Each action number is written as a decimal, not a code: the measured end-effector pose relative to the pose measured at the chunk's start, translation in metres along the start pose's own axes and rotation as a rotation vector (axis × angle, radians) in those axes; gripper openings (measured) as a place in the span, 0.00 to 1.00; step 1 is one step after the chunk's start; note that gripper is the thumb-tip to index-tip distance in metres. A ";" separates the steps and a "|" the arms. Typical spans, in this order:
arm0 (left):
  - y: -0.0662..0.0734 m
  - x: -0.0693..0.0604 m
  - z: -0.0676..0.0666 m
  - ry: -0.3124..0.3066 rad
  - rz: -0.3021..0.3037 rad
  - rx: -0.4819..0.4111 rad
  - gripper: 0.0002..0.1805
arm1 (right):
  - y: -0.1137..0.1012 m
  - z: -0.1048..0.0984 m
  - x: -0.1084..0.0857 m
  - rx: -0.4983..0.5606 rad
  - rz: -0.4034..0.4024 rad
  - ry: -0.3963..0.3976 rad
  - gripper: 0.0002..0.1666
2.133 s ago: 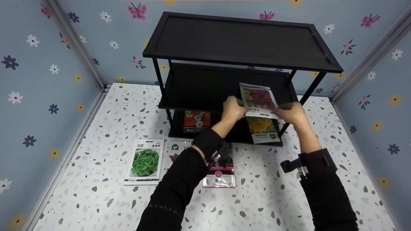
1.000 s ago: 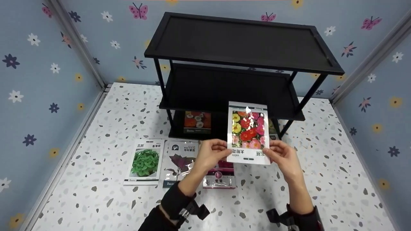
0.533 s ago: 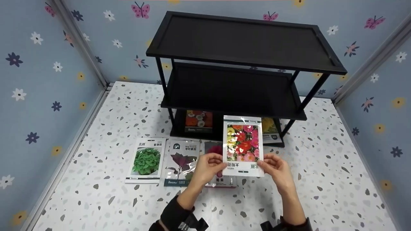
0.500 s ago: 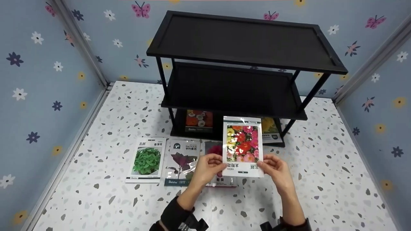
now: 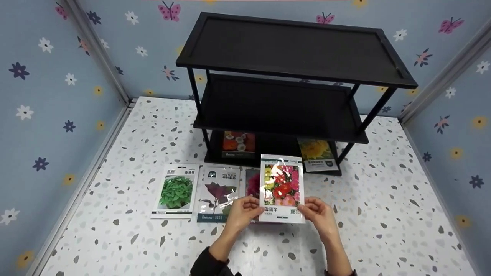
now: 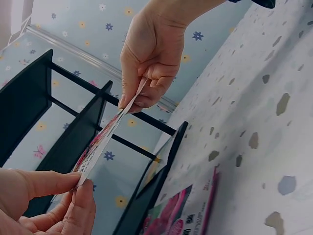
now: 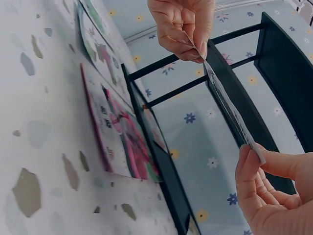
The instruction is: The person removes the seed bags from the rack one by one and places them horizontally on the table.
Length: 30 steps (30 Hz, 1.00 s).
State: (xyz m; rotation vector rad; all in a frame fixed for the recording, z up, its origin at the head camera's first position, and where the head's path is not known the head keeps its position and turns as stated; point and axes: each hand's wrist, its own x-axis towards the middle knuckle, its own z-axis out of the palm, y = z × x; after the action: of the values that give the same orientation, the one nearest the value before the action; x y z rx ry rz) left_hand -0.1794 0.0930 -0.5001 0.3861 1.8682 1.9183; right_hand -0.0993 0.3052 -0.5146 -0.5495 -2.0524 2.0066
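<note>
A seed packet with red, pink and yellow flowers (image 5: 282, 188) is held up in front of the shelf rack. My left hand (image 5: 242, 215) pinches its lower left edge between thumb and fingers. On the opposite edge, my right hand (image 5: 320, 219) pinches the packet the same way. Both wrist views show the packet (image 6: 105, 134) nearly edge-on and apart from the table. Below and behind it lies a packet with a magenta flower (image 7: 124, 129), mostly covered in the head view. To its left lie a purple-leaf packet (image 5: 218, 193) and a green-herb packet (image 5: 175, 191).
A black three-tier rack (image 5: 295, 50) stands at the back. On its bottom tier are an orange-and-white flower packet (image 5: 238, 145) at left and a yellow flower packet (image 5: 317, 154) at right. Flower-patterned walls (image 5: 50, 115) enclose the speckled white table (image 5: 387, 214).
Both hands have drawn the flower packet away from the rack's right side, toward me and slightly left. It now faces up and uncovers the yellow packet, covering more of the magenta one.
</note>
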 end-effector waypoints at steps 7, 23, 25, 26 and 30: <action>-0.012 0.000 0.000 0.026 -0.003 -0.005 0.12 | 0.022 0.000 0.001 0.059 -0.078 -0.041 0.14; -0.062 0.008 0.050 0.314 -0.057 -0.491 0.24 | 0.067 0.003 0.018 0.170 -0.027 0.077 0.20; -0.088 0.017 0.058 0.328 -0.061 -0.556 0.23 | 0.077 0.004 0.022 0.168 0.007 0.115 0.22; -0.097 0.020 0.061 0.329 -0.056 -0.577 0.22 | 0.078 0.005 0.022 0.174 0.012 0.120 0.22; -0.078 0.014 0.067 0.371 -0.092 -0.552 0.21 | 0.083 0.006 0.023 0.198 0.015 0.144 0.21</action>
State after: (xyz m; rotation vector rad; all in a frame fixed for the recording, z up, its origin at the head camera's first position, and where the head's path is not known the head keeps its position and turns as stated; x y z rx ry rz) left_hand -0.1499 0.1581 -0.5753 -0.2400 1.4209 2.4465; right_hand -0.1134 0.3086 -0.5996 -0.6493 -1.7490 2.0821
